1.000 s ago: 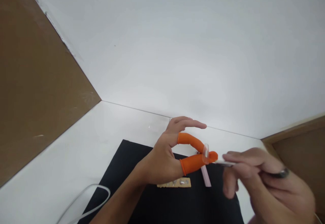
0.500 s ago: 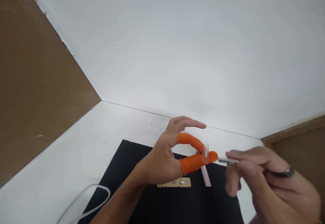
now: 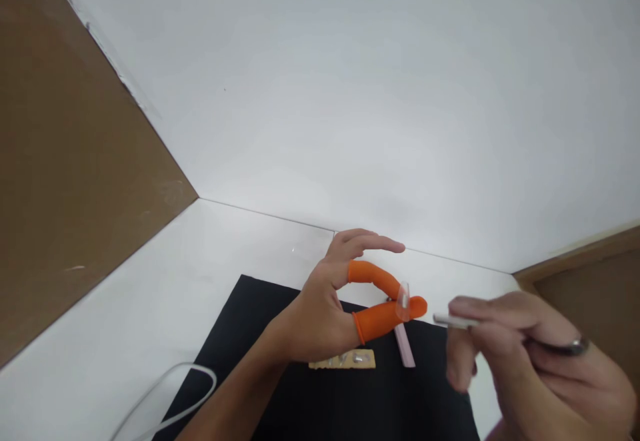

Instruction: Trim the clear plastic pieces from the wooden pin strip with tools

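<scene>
1. A white tabletop fills the lower part of the view and meets a white wall behind it, with brown cardboard panels standing at the far left and far right.
2. A black mat lies on the tabletop beneath both hands.
3. The left hand is raised above the mat, with orange rubber cots covering 2 of its digits, the thumb and the forefinger.
4. Those 2 covered fingertips are pinched closed on a small clear plastic piece, which sits upright between them, above the far edge of the mat.
5. The other fingers of the left hand are spread and curl upward, clear of the piece.
6. The right hand is at the lower right, closed around a thin metal tool, likely tweezers; its silver tip points left toward the clear piece and stands just beside it, not touching.
7. The dark rear end of that tool sticks out past the fingers on the right.
8. A white cable loops on the tabletop at the lower left, next to the mat's edge.
9. A tan strip bearing small metal parts lies flat on the mat, just under the left hand.
10. A short pale pink stick lies on the mat just right of the strip, below the pinched piece.
</scene>
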